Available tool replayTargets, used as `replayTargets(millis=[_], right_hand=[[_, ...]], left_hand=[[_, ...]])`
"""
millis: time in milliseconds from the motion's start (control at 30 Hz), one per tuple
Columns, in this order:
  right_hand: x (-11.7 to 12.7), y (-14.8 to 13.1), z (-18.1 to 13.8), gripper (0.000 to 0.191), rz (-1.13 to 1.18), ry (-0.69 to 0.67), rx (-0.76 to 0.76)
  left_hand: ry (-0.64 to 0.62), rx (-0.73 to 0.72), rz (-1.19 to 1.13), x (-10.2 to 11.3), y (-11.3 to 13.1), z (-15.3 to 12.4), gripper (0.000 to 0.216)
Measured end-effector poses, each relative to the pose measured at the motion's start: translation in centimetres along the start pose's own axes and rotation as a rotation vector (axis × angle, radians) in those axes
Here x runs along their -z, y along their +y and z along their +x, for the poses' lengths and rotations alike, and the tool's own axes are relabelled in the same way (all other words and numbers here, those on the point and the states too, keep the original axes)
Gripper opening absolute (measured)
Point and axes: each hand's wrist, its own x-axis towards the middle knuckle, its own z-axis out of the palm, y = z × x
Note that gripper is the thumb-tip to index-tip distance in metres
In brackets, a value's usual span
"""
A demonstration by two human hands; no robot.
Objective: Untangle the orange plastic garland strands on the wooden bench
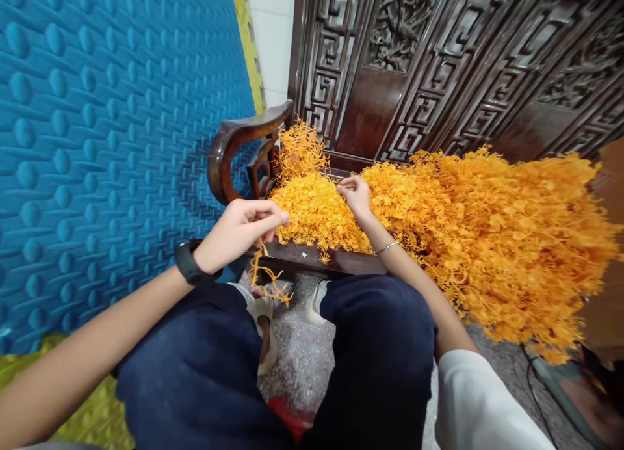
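Note:
My left hand (pixel 248 225), with a dark band on its wrist, is closed in a pinch over the front edge of the bench. From below its fingers dangles a thin, branching orange plastic sprig (pixel 268 281). My right hand (pixel 355 193) hovers at the far side of a heap of small yellow-orange plastic flower pieces (pixel 316 216), thumb and fingers pinched together. Whatever lies between those right fingertips is too small to make out. Behind the heap, against the armrest, is a smaller bunch of spiky orange sprigs (pixel 302 147).
A large mass of orange plastic sprigs (pixel 511 235) spreads along the bench to the right. The dark wooden bench (pixel 336 260) has a curved armrest (pixel 224 157) and a carved back (pixel 375 105). Blue textured matting (pixel 97 144) covers the left. A black cable (pixel 536 385) lies at lower right.

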Motion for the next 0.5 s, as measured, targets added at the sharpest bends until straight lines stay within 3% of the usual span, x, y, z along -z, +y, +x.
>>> replayTargets(millis=[200, 500], right_hand=[[-0.2, 2.0, 0.3, 0.005, -0.108, -0.041, 0.092], [-0.5, 2.1, 0.0, 0.009, -0.207, -0.147, 0.199]], left_hand=[[0.0, 0.026, -0.187, -0.2, -0.3, 0.3, 0.021], [0.046, -0.015, -0.32, -0.3, -0.5, 1.0, 0.026]])
